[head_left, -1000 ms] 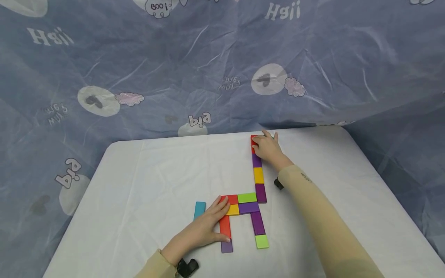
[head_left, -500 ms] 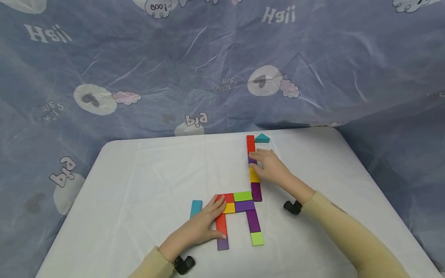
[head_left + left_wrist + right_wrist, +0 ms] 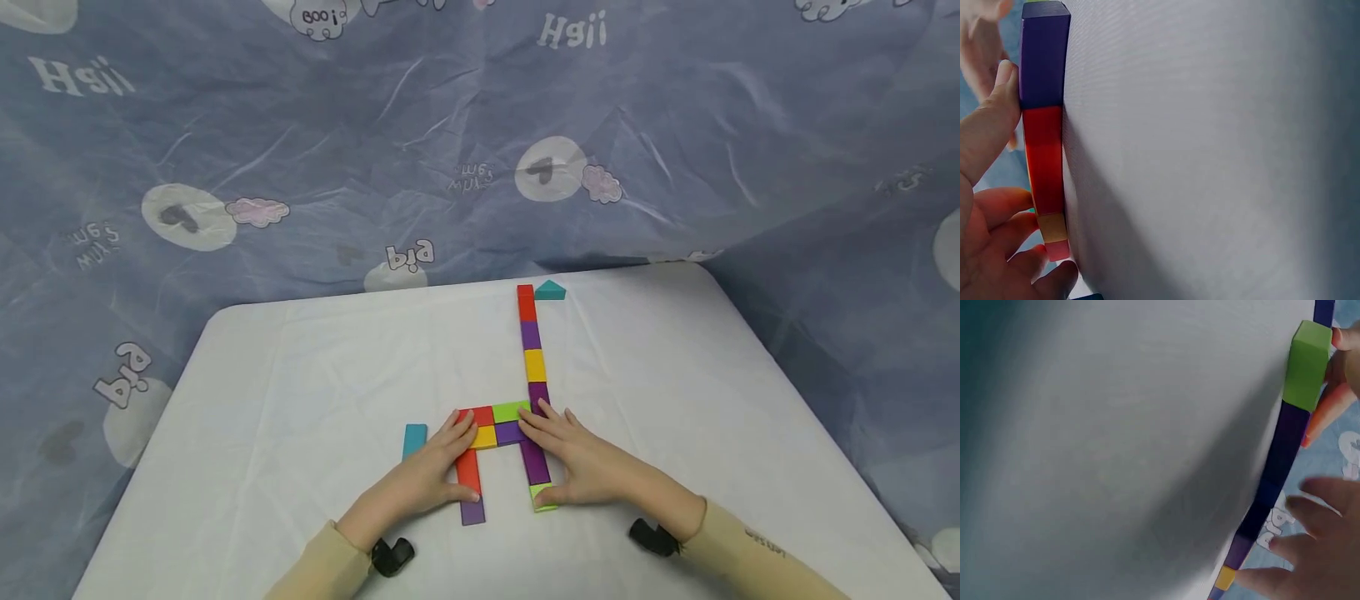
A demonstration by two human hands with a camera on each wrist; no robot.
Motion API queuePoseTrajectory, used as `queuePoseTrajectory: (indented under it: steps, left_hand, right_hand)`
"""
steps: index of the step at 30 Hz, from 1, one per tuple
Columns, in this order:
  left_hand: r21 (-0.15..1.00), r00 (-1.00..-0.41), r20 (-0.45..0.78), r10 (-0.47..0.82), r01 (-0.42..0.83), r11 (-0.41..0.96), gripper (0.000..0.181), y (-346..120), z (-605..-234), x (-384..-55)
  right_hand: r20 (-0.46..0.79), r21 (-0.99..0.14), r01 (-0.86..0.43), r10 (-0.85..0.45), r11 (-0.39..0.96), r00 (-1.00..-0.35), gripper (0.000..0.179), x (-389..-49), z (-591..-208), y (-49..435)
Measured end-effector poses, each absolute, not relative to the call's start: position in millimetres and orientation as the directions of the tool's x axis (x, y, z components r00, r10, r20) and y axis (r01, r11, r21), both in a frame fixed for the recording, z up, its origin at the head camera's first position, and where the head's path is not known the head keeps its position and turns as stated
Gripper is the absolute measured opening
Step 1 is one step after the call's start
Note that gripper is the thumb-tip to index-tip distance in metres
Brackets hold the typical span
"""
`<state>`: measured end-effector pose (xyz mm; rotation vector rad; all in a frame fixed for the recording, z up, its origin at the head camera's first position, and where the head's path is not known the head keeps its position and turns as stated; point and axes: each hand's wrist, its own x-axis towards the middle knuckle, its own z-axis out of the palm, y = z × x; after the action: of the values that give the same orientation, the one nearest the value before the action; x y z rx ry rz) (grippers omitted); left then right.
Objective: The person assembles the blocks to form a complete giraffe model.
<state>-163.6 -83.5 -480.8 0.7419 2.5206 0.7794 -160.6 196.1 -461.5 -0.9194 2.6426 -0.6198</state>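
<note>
Flat coloured blocks form a joined figure on the white table. My left hand (image 3: 423, 479) rests on its left side, fingertips over the red block (image 3: 485, 415) and yellow block (image 3: 484, 437). Its thumb lies along the left leg, a long red block (image 3: 468, 469) with a purple block (image 3: 1044, 59) below. My right hand (image 3: 600, 468) spreads over the right side, fingertips at the green block (image 3: 508, 411) and a violet block (image 3: 508, 432). Its thumb is at the light green block (image 3: 1305, 372) ending the right leg, under a dark purple block (image 3: 534, 462). Both hands have extended fingers.
A column of blocks runs up from the figure's right corner, through a yellow block (image 3: 535, 365) to a red block (image 3: 527, 307). A teal triangular block (image 3: 551, 291) sits beside its top. Left of the figure lies a blue block (image 3: 414, 438). A patterned blue cloth (image 3: 450, 133) hangs behind.
My right hand has come down from the top of the column to the figure's lower right side, uncovering the teal triangle. My left hand stays on the left side.
</note>
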Motion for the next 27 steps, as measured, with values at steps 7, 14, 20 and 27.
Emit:
queuePoseTrajectory:
  steps: [7,14,20,27]
  left_hand:
    - [0.597,-0.779,-0.204,0.593,0.381,0.706,0.096,-82,-477,-167]
    - [0.591,-0.776,-0.201,0.598,0.39,0.706,0.095,-82,-474,-163]
    - [0.562,-0.781,-0.197,0.593,0.405,0.721,0.09,-81,-472,-159]
    - [0.542,-0.831,-0.074,0.552,0.431,0.721,0.072,-82,-471,-153]
  right_hand:
    - [-0.188,-0.456,-0.495,-0.624,0.739,-0.758,0.101,-161,-457,196]
    - [-0.202,-0.456,-0.494,-0.627,0.74,-0.752,0.101,-161,-459,195]
    - [-0.199,-0.441,-0.501,-0.626,0.744,-0.754,0.102,-162,-461,195]
    - [-0.216,-0.448,-0.486,-0.618,0.751,-0.756,0.104,-162,-458,193]
